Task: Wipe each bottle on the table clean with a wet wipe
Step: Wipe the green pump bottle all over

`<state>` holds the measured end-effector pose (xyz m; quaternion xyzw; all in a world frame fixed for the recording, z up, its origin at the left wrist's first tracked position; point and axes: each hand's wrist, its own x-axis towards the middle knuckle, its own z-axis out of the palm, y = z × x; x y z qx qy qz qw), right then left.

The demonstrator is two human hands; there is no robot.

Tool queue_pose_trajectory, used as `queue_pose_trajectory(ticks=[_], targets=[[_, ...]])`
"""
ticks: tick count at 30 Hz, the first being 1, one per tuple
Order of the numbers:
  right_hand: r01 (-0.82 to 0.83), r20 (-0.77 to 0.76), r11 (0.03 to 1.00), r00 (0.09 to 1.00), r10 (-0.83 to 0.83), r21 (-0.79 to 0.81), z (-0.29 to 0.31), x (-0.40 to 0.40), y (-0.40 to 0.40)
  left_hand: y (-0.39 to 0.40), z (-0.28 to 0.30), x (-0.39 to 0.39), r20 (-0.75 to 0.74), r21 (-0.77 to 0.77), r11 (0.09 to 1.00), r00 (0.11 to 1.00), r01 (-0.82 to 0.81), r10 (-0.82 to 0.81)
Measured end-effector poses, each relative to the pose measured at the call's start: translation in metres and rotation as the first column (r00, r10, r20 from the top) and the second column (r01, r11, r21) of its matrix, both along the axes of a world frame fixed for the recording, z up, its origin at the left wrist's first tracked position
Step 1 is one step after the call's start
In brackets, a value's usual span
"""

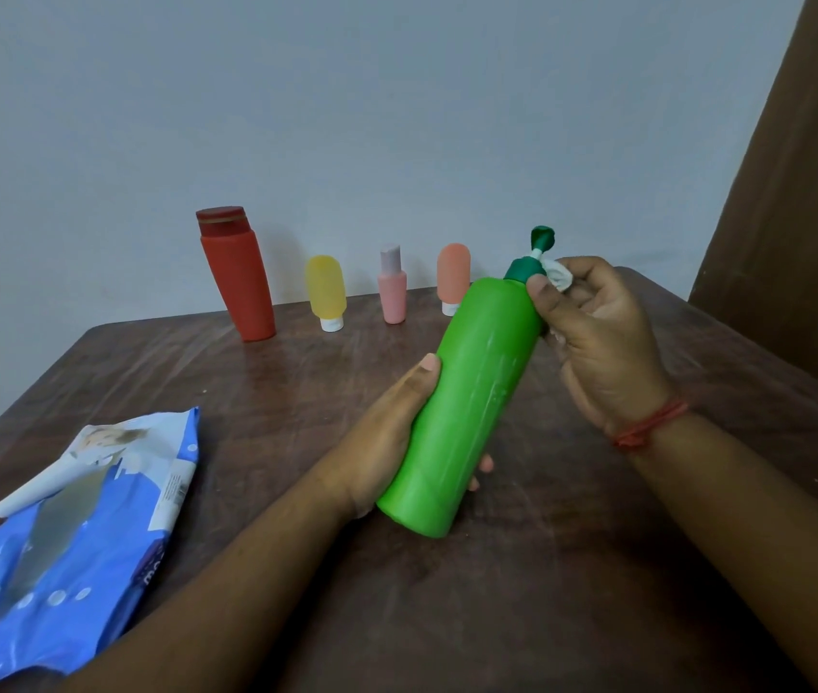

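Head view: left hand (pixel 387 432) wraps the lower body of the green bottle (pixel 472 392), thumb along the near side, fingertips peeking out past the far side; bottle is lifted off the table (pixel 522 592), tilted with base toward the camera and pump top pointing up and away. Right hand (pixel 597 342) pinches a crumpled white wet wipe (pixel 559 277) between thumb and curled fingers, wipe pressed against the dark green pump collar (pixel 519 270), just under the pump head (pixel 543 238). Red thread band (pixel 649 425) on the right wrist. Along the back edge of the table, upright in a row, apart from each other: red bottle (pixel 239 280) leaning slightly, yellow tube (pixel 326 292) standing on its white cap, pink bottle (pixel 392 287), orange tube (pixel 453 277) cap down, partly behind the green bottle. Blue wipes pack (pixel 72 542) lies flat near the left front edge, flap open. Grey wall (pixel 347 117) behind, brown curtain (pixel 807 192) at right.
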<state>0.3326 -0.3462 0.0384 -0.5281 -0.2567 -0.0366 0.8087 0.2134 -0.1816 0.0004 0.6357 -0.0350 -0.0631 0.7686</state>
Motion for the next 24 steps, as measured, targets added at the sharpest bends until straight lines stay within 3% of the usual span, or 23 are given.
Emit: queue_pose_trajectory(ticks=[2,4,7,9,16,22,24], targets=[[0.231,0.175,0.956,0.964,-0.2,-0.181,-0.006,-0.001,0.0,0.002,-0.002,0.001,-0.042,-0.025,0.999,0.999,0.027,-0.028],[0.43,0.384,0.854,0.871,-0.307,-0.293,-0.014,-0.006,0.0,0.003,-0.004,0.002,-0.059,-0.068,0.997,0.997,0.043,-0.047],[0.581,0.645,0.754,0.71,-0.283,-0.308,-0.021,-0.015,0.006,0.006,-0.007,0.001,-0.041,-0.209,0.977,0.998,0.034,-0.043],[0.626,0.739,0.727,0.624,-0.252,-0.281,-0.024,-0.016,0.009,0.008,-0.008,0.001,-0.044,-0.267,0.963,0.998,0.029,-0.043],[0.702,0.839,0.676,0.491,-0.234,-0.223,-0.023,-0.018,0.005,0.01,-0.01,0.002,-0.017,-0.333,0.942,0.998,0.045,-0.054],[0.63,0.89,0.712,0.455,-0.013,-0.311,-0.036,-0.032,0.02,0.019,-0.005,0.004,0.004,-0.408,0.911,0.997,-0.067,0.075],[0.647,0.895,0.713,0.441,-0.06,-0.271,-0.03,-0.025,0.018,0.019,-0.004,0.003,-0.012,-0.377,0.924,0.998,-0.055,0.054]])
